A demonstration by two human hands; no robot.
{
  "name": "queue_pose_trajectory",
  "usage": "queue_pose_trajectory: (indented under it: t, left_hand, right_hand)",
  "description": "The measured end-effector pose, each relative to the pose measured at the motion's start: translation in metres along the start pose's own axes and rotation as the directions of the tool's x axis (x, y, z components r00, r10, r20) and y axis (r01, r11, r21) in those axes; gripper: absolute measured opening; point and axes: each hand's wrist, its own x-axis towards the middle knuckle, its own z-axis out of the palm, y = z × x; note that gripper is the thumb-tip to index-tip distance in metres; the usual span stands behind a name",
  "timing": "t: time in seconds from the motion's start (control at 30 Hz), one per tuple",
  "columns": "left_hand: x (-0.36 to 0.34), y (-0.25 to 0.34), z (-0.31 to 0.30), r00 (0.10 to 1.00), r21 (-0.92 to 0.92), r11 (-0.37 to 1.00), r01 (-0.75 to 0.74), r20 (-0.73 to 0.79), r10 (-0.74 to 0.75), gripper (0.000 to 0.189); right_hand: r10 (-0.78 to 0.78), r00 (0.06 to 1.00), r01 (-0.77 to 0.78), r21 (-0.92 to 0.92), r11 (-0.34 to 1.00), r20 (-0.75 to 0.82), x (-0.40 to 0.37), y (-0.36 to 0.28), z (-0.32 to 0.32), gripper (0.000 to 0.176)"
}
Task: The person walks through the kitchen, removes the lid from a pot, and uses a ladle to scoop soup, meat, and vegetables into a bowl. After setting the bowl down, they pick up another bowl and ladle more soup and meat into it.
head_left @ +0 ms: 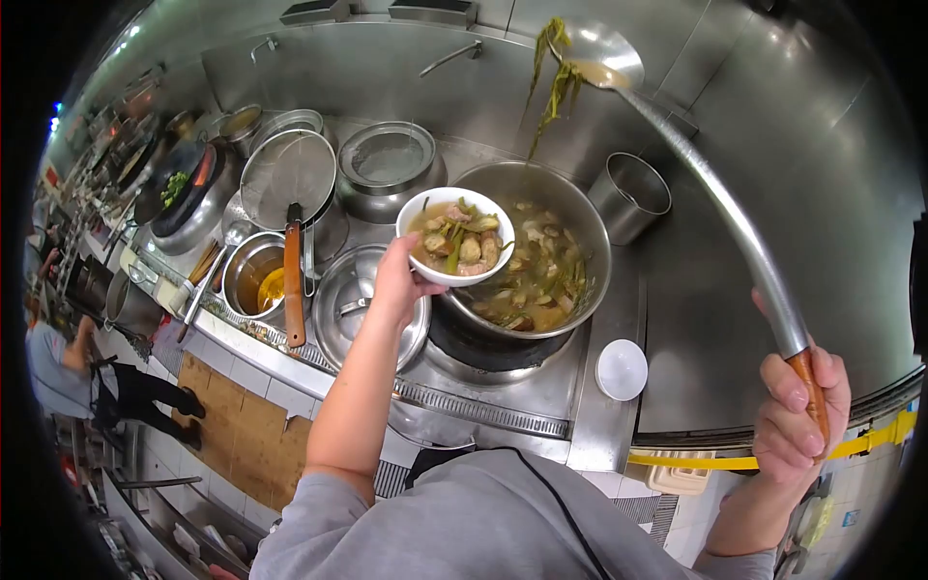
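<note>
The bowl is white, round and smooth, filled near its rim with cloudy brown broth, dull green stalks, brownish rounded chunks and some pinkish pieces. It is above the left edge of the pot, almost level. My left hand is closed around its near-left side, with the fingers partly under it. My right hand is wrapped tightly on the wooden grip of the ladle, to the right of the pot. The ladle's shiny head is raised above the pot's far side; it has a little broth, and long wet greens hang from its lip. In the pot is soup with similar green and brown pieces. To the pot's left lies a lid; at its right and behind stands a can; in front, to the right, is a second bowl.
</note>
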Motion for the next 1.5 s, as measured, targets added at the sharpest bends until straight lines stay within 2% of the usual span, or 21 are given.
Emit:
queue_pose_trajectory:
  t: [0.17,0.3,0.4,0.5,0.53,0.6,0.63,0.7,0.77,0.83,0.97,1.03,1.07,1.1,1.13,1.17,1.23,1.3,1.37,1.43,1.5]
  left_hand:
    - [0.035,-0.002,0.024,0.999,0.026,0.999,0.019,0.025,-0.020,0.054]
    - [0.053,0.000,0.041,1.000,0.027,1.000,0.003,0.028,-0.004,0.054]
    - [0.056,0.003,0.049,0.999,0.029,1.000,-0.003,0.033,0.002,0.057]
    - [0.047,0.007,0.059,1.000,0.056,0.998,-0.004,-0.014,0.005,0.060]
    - [0.046,0.003,0.060,1.000,0.060,0.998,0.004,0.003,-0.004,0.061]
    - [0.041,-0.001,0.059,0.999,0.049,0.999,0.001,0.043,-0.003,0.062]
    - [0.040,-0.003,0.059,0.999,0.051,0.999,-0.001,0.039,0.000,0.062]
    - [0.039,-0.008,0.057,0.999,-0.002,1.000,-0.004,0.039,0.004,0.058]
    - [0.039,-0.015,0.053,0.999,-0.011,1.000,-0.019,0.041,0.020,0.057]
    - [0.035,-0.017,0.053,0.997,-0.036,0.998,-0.061,0.043,0.062,0.056]
    - [0.014,-0.016,0.050,0.997,-0.019,0.997,-0.080,0.016,0.080,0.060]
    - [-0.009,-0.016,0.050,0.991,-0.080,0.988,-0.132,-0.031,0.130,0.055]
    - [-0.016,-0.022,0.039,0.988,-0.089,0.984,-0.154,-0.021,0.153,0.057]
    - [-0.033,-0.023,0.040,0.985,-0.084,0.982,-0.169,-0.049,0.165,0.057]
    - [-0.053,-0.024,0.044,0.979,-0.108,0.977,-0.182,-0.113,0.170,0.058]
    - [-0.073,-0.027,0.046,0.968,-0.133,0.971,-0.200,-0.177,0.175,0.059]
    - [-0.110,-0.039,0.042,0.960,-0.155,0.965,-0.213,-0.218,0.177,0.060]
    - [-0.150,-0.062,0.035,0.946,-0.218,0.945,-0.243,-0.267,0.182,0.062]
    - [-0.202,-0.082,0.036,0.919,-0.220,0.939,-0.263,-0.352,0.175,0.061]
    - [-0.257,-0.103,0.042,0.856,-0.172,0.946,-0.274,-0.491,0.159,0.059]
    - [-0.314,-0.121,0.053,0.795,-0.188,0.941,-0.283,-0.595,0.120,0.056]
  right_hand:
    - [-0.019,0.999,0.019,-0.015,1.000,0.041,-0.012,-0.003,0.003,0.071]
    - [0.016,1.000,-0.017,0.073,0.997,0.014,-0.018,0.005,-0.011,0.072]
    - [0.054,0.988,-0.045,0.066,0.997,-0.144,-0.020,0.015,-0.042,0.063]
    - [0.093,0.959,-0.140,-0.164,0.976,-0.268,-0.006,0.032,-0.072,0.066]
    - [0.091,0.959,-0.136,-0.156,0.978,-0.269,-0.003,0.036,-0.086,0.066]
    - [0.072,0.907,-0.279,-0.463,0.841,-0.416,-0.004,0.050,-0.107,0.069]
    - [0.076,0.908,-0.280,-0.461,0.842,-0.413,-0.006,0.054,-0.114,0.069]
    - [-0.086,0.909,-0.286,-0.761,0.583,-0.408,-0.013,0.063,-0.124,0.072]
    - [-0.112,0.914,-0.274,-0.797,0.538,-0.390,-0.025,0.067,-0.132,0.076]
    - [-0.218,0.932,-0.179,-0.892,0.415,-0.289,-0.035,0.068,-0.146,0.076]
    - [-0.243,0.942,-0.108,-0.895,0.433,-0.232,-0.032,0.069,-0.163,0.077]
    - [-0.333,0.913,-0.051,-0.874,0.483,-0.237,-0.025,0.067,-0.173,0.076]
    - [-0.309,0.924,-0.051,-0.871,0.488,-0.227,-0.022,0.063,-0.176,0.076]
    - [-0.281,0.912,-0.108,-0.834,0.541,-0.300,-0.016,0.058,-0.177,0.075]
    - [-0.248,0.896,-0.162,-0.792,0.589,-0.368,-0.011,0.052,-0.180,0.075]
    - [-0.220,0.910,-0.163,-0.791,0.590,-0.351,-0.006,0.047,-0.188,0.075]
    - [-0.070,0.889,-0.275,-0.650,0.708,-0.452,0.006,0.038,-0.213,0.073]
    - [0.055,0.896,-0.335,-0.589,0.735,-0.441,0.013,0.034,-0.240,0.073]
    - [0.144,0.909,-0.296,-0.360,0.885,-0.391,0.021,0.038,-0.265,0.070]
    - [0.226,0.913,-0.324,-0.266,0.908,-0.340,0.024,0.036,-0.268,0.037]
    - [0.214,0.909,-0.315,-0.253,0.915,-0.359,0.026,0.043,-0.273,0.028]
